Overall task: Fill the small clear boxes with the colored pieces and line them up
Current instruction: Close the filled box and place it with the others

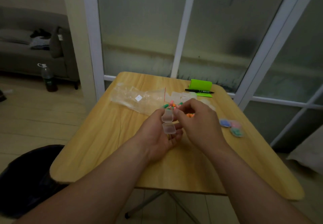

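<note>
The small clear box point(168, 122) sits in the left hand point(162, 136), hinged open. The grip is clamped on it, with the thumb on one side and the fingers cupped under the base. It looks empty from here, so this one is at the very start of getting filled.

The right hand point(197, 119) is right up against the lid side of that grip, fingertips curled in together. Can't tell if they're pinching a piece, touching the lid, or holding nothing.

Just beyond both grips is the loose pile of colored pieces point(172, 105) on the worktop point(97, 147), so plenty is still left to pack. A bit further out past the pile are a few empty boxes point(181, 95), not yet touched.

Off to the right of the right hand's grip are three filled boxes point(231, 126) in blue, pink and green. They're bunched close together, more of a cluster than a tidy row, so I'd say the lining up still needs doing.

So maybe a third done, give or take. To the far left of the grips lies a clear plastic bag point(138, 98), and at the far edge there's a black marker point(199, 91) by a green stand point(201, 84).
</note>
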Demonstrator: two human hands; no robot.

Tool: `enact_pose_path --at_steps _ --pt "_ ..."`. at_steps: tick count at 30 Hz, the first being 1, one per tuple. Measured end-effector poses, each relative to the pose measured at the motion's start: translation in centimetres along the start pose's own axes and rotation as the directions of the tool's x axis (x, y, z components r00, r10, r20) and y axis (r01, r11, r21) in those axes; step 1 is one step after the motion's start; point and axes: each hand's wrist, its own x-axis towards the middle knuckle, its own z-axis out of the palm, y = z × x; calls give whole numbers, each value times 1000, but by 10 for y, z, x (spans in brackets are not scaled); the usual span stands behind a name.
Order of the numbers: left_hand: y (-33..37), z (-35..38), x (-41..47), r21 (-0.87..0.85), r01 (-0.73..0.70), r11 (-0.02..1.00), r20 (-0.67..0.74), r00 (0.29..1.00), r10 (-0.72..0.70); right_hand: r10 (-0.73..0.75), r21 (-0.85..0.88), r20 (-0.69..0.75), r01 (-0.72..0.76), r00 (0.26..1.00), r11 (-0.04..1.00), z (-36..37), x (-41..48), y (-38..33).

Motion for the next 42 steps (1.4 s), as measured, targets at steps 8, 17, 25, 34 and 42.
enact_pose_path --at_steps 8,17,25,34,42 --pt "-3 4 -4 -161 0 987 81 997 14 -205 -332 58 212 977 919 6 -26 -16" --pt "-2 -1 1 -81 -11 997 101 995 19 -107 -87 -10 106 994 991 -7 -15 -6" --pt "2 -6 7 -37 14 999 -13 1000 -14 243 -16 -170 -249 955 968 -26 19 52" --pt "3 -3 8 -18 38 999 11 999 -38 138 -551 6 -111 990 827 3 30 60" --pt "2 -4 11 -4 37 999 16 999 -37 216 -695 -16 -166 976 699 11 34 66"
